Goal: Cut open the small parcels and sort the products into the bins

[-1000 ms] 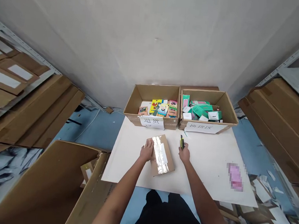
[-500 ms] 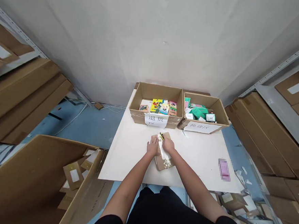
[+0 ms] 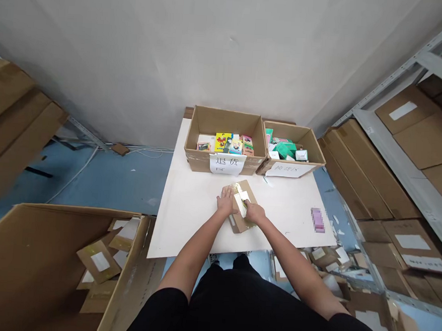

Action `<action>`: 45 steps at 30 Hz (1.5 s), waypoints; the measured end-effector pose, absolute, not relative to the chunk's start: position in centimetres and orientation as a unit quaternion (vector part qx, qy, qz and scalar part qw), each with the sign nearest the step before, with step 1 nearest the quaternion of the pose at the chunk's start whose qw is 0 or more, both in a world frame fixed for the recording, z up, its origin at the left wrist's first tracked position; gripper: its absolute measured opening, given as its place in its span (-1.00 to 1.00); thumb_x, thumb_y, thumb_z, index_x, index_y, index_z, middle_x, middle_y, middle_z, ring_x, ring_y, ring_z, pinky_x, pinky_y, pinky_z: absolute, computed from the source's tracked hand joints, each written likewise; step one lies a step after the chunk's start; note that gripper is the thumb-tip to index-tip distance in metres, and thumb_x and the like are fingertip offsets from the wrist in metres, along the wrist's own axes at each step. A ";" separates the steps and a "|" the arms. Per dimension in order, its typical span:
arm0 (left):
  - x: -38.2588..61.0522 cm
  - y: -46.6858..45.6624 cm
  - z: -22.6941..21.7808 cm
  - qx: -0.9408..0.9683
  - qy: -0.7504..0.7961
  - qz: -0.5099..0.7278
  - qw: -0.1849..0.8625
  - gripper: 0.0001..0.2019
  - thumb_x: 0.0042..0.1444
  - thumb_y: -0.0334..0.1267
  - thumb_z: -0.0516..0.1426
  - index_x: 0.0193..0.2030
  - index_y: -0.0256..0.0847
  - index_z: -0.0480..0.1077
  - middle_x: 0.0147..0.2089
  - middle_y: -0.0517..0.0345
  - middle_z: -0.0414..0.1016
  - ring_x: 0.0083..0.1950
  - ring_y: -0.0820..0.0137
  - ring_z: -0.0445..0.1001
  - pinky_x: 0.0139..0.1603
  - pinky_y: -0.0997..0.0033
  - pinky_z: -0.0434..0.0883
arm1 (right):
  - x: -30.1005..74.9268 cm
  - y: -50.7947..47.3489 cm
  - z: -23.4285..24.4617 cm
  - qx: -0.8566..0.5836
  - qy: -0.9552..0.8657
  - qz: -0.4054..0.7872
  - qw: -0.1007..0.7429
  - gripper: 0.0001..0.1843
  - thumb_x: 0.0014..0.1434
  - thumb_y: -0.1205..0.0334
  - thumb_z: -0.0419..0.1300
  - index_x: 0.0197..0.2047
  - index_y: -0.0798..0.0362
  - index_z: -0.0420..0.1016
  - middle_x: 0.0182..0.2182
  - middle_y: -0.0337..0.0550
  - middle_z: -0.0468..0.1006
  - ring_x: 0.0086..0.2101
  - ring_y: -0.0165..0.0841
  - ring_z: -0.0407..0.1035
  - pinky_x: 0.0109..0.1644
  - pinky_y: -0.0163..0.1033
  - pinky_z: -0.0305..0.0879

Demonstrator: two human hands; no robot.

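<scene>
A small brown cardboard package [image 3: 245, 226] with a white label and shiny tape lies on the white table [image 3: 190, 219], slightly turned. My left hand [image 3: 225, 201] rests on its left side, fingers stretched out and holding nothing. In my closed right hand [image 3: 254, 212] is a small yellow-and-black box cutter [image 3: 244, 203], mostly covered by the fingers. Its tip is over the taped, labelled middle of the package; whether the blade is in the tape cannot be made out.
Behind the package stand two open cartons with paper signs: the left carton [image 3: 194, 161] holds colourful small boxes, the right carton [image 3: 315, 144] green and white ones. A blurred pink item [image 3: 317, 220] lies at right. A large carton [image 3: 70, 209] with packages stands left; shelves [image 3: 410, 171] flank the right.
My right hand has drawn the box cutter toward me along the package, from near its far end to the middle. My left hand stays on the package. The camera view has shifted.
</scene>
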State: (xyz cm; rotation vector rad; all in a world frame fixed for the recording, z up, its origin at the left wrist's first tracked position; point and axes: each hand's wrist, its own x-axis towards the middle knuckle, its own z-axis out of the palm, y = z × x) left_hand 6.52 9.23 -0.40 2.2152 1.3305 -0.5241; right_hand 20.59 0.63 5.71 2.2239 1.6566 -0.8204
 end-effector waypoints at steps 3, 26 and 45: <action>6.7 9.3 -0.7 0.809 0.495 -0.195 0.250 0.40 -0.09 0.35 0.33 0.67 -0.13 -0.43 0.69 0.06 -0.62 0.64 -0.07 -0.72 0.57 -0.29 0.00 | 21.4 -4.1 5.5 0.771 0.551 -0.296 0.122 -0.36 0.18 0.27 0.28 0.33 -0.14 0.40 -0.06 0.07 0.67 -0.06 -0.01 0.58 -0.10 -0.11 0.38; 6.3 8.8 1.3 0.793 0.516 -0.222 0.234 0.29 0.04 0.44 0.17 0.67 -0.15 -0.41 0.70 0.03 -0.56 0.67 -0.10 -0.57 0.52 -0.18 0.15 | 25.4 -7.0 -1.9 0.906 0.230 -0.282 -0.216 0.16 0.18 -0.31 0.33 0.58 0.12 -0.07 0.19 0.20 0.58 0.15 -0.03 0.54 0.13 -0.12 0.46; 10.4 4.5 2.5 0.825 0.489 -0.188 0.213 -0.15 0.37 0.27 -0.06 0.66 0.00 -0.18 0.71 0.05 -0.24 0.69 0.00 -0.29 0.58 -0.08 0.02 | 35.2 -5.6 -2.3 0.697 0.160 -0.497 -0.491 -0.66 0.32 -0.01 0.24 -0.04 -0.06 0.19 -0.35 -0.24 0.62 -0.34 -0.32 0.59 -0.27 -0.30 0.48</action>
